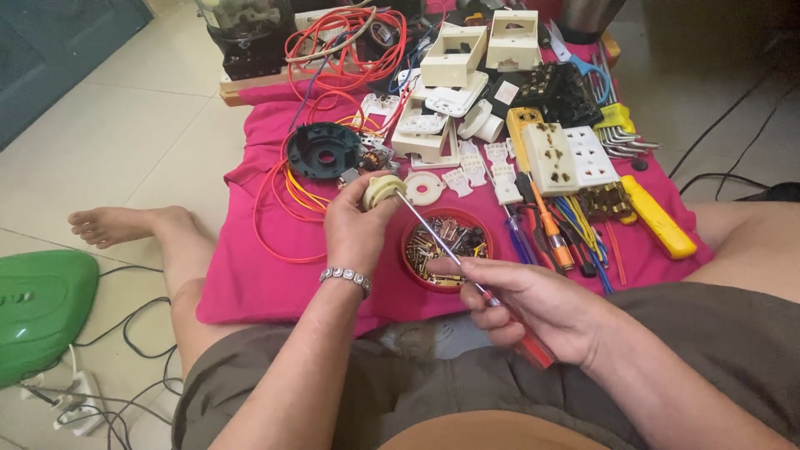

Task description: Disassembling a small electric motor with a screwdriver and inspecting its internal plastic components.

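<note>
Right hand (pixel 533 304) fingers closed on red-handled screwdriver (pixel 467 267); left hand (pixel 354 225) fingers pinch cream round part (pixel 382 191) above red lid of screws (pixel 447 249).

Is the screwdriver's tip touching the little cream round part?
Touching. The head view shows the screwdriver shaft ending right against the cream round part held in the left hand.

Home floor used as a makeshift repair spot: tiled floor (pixel 125 142), pink cloth (pixel 250 283) spread with socket parts (pixel 571 158), orange wires (pixel 287 196), screwdrivers (pixel 546 225), red dish of screws (pixel 446 242), person sitting barefoot.
</note>
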